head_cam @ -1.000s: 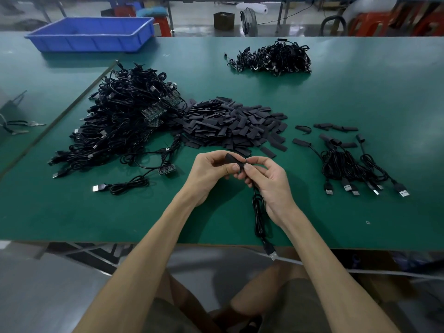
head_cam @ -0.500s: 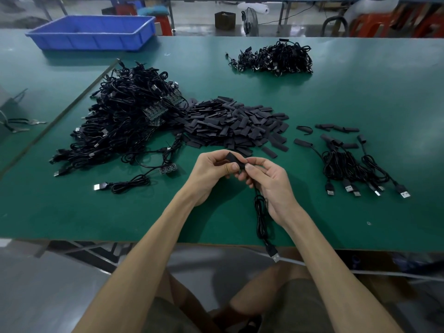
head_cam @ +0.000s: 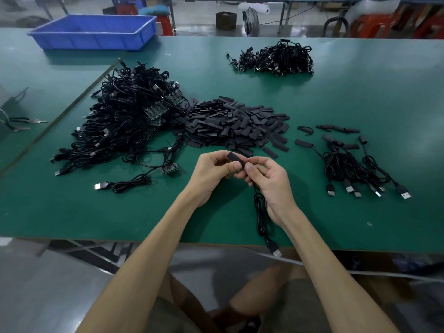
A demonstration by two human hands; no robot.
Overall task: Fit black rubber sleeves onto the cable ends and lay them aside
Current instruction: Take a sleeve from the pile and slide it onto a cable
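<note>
My left hand [head_cam: 213, 174] pinches a black rubber sleeve [head_cam: 234, 156] between thumb and fingers. My right hand [head_cam: 269, 181] meets it from the right and grips a black cable [head_cam: 260, 212], whose coil hangs down with its USB plug [head_cam: 276, 252] past the table's front edge. The cable end is hidden between my fingers. A heap of loose sleeves [head_cam: 235, 123] lies just behind my hands. Left of it is a big tangle of bare cables [head_cam: 125, 121]. At the right lie several sleeved cables [head_cam: 355, 167].
Green table [head_cam: 360, 92]. One coiled cable with a small board [head_cam: 134, 181] lies front left. A second cable pile [head_cam: 276, 58] sits at the back, a blue bin [head_cam: 96, 32] at the far left, metal tools [head_cam: 21, 123] on the left table.
Both hands stay in the same place holding sleeve and cable; only small finger shifts at the sleeve show.
</note>
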